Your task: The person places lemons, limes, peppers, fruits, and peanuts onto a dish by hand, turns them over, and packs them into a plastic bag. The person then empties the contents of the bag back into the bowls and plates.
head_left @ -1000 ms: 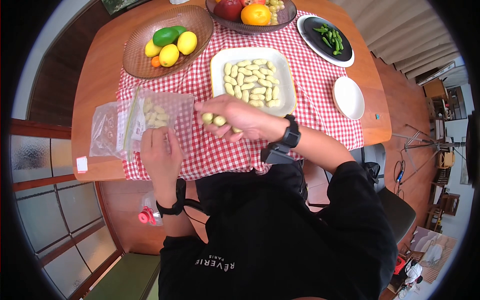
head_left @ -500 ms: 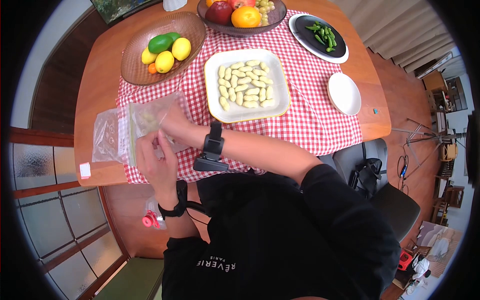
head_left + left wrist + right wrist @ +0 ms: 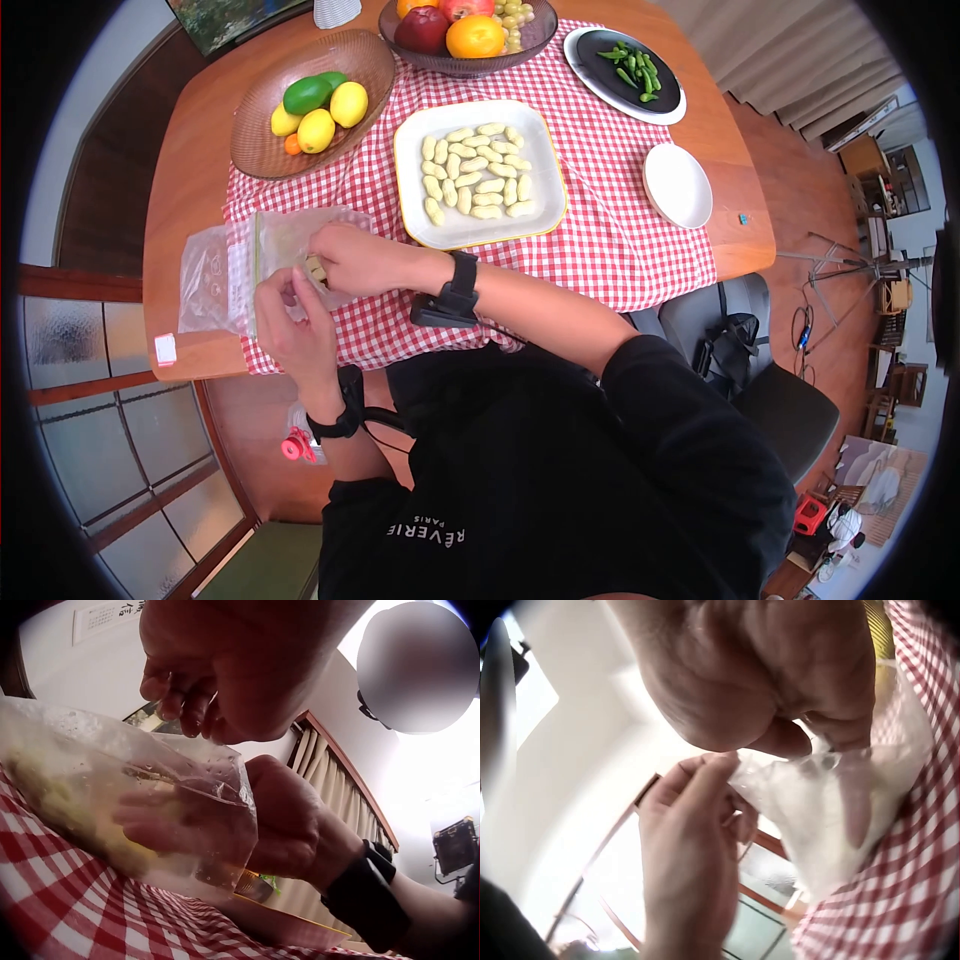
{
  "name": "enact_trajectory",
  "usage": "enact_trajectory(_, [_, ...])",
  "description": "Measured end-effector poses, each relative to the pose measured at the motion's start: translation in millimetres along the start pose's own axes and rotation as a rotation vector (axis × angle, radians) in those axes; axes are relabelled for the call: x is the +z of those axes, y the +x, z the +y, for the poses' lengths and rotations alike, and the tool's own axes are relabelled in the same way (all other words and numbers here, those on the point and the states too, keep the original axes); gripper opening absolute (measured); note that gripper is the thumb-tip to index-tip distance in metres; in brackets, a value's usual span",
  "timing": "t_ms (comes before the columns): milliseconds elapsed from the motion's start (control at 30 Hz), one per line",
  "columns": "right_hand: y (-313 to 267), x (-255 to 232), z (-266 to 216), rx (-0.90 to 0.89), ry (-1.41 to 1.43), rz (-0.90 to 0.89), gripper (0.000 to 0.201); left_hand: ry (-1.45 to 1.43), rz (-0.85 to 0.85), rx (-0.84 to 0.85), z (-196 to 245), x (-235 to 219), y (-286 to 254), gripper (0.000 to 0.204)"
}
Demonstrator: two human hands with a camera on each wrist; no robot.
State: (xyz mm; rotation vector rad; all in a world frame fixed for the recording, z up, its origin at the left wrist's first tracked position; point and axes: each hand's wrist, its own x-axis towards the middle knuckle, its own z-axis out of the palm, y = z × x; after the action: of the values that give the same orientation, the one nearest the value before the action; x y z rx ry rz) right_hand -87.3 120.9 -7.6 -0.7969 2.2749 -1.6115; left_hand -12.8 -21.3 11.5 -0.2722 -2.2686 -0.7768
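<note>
A clear zip bag (image 3: 290, 232) lies on the checked cloth, with peanuts (image 3: 60, 802) seen blurred through its plastic in the left wrist view. My left hand (image 3: 295, 325) pinches the bag's near edge between thumb and finger. Reaching into the bag's mouth is my right hand (image 3: 360, 262); its fingers extend inside, visible through the plastic in both wrist views. A small tan patch shows by its fingertips in the head view. Right of the hands, a white tray (image 3: 415, 205) with a yellow rim holds rows of peanuts (image 3: 490, 185).
A brown bowl (image 3: 255, 120) of lemons and green fruit stands at the far left, a fruit bowl (image 3: 470, 65) at the back. Green peppers (image 3: 635, 68) lie on a black plate at the far right, near a white dish (image 3: 680, 185). Another plastic bag (image 3: 205, 280) lies left.
My right hand, which held several peanuts beside the bag, has moved left into the bag's mouth and shifted slightly nearer to me. The left hand keeps its pinch on the edge.
</note>
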Motion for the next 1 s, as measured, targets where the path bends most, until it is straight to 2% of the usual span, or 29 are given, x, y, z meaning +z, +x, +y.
enact_trajectory(33, [1, 3, 10, -0.127, -0.123, 0.002, 0.018, -0.004, -0.002, -0.006, 0, 1, 0, 0.008])
enact_trajectory(167, [-18, -10, -6, -0.248, -0.159, 0.089, 0.022, -0.002, -0.008, -0.016, 1, 0, 0, 0.008])
enact_trajectory(233, [-41, -33, -27, -0.335, -0.223, 0.131, 0.025, -0.017, -0.047, -0.003, 1, -3, 2, 0.008])
enact_trajectory(333, [-78, -85, -37, -0.23, -0.25, 0.128, 0.023, -0.068, -0.123, 0.04, 4, -3, 1, 0.009])
enact_trajectory(400, [-98, -122, -29, -0.163, -0.431, 0.281, 0.025, -0.105, -0.157, 0.068, 8, -1, 0, 0.009])
enact_trajectory(433, [-106, -144, -24, -0.104, -0.56, 0.282, 0.029, -0.127, -0.177, 0.095, 9, -1, 0, 0.011])
enact_trajectory(467, [-113, -163, -19, -0.076, -0.647, 0.243, 0.042, -0.149, -0.198, 0.123, 12, 0, 1, 0.013])
enact_trajectory(533, [-125, -186, -15, 0.099, -0.754, 0.104, 0.07, -0.17, -0.233, 0.143, 27, 7, 11, 0.016])
enact_trajectory(567, [-126, -191, -9, 0.102, -0.753, 0.101, 0.07, -0.19, -0.265, 0.169, 36, 13, 18, 0.019])
enact_trajectory(633, [-127, -195, 7, 0.255, -0.792, -0.039, 0.096, -0.192, -0.38, 0.237, 54, 31, 36, 0.037])
enact_trajectory(700, [-123, -195, 15, 0.249, -0.796, -0.071, 0.1, -0.189, -0.555, 0.339, 62, 56, 59, 0.068])
enact_trajectory(733, [-120, -194, 18, 0.245, -0.801, -0.099, 0.105, -0.184, -0.555, 0.337, 64, 72, 66, 0.068])
enact_trajectory(800, [-116, -194, 26, 0.233, -0.787, -0.07, 0.102, -0.107, -0.735, 0.408, 63, 106, 75, 0.085])
enact_trajectory(833, [-115, -195, 28, 0.225, -0.774, -0.039, 0.1, -0.104, -0.737, 0.409, 63, 119, 80, 0.085])
enact_trajectory(900, [-114, -197, 33, 0.207, -0.752, -0.036, 0.093, -0.013, -0.95, 0.369, 64, 138, 87, 0.086])
enact_trajectory(967, [-116, -197, 34, 0.206, -0.725, -0.03, 0.086, -0.02, -1.0, 0.335, 65, 145, 87, 0.082])
enact_trajectory(1000, [-116, -196, 32, 0.204, -0.692, -0.012, 0.074, -0.026, -1.041, 0.293, 67, 149, 86, 0.077])
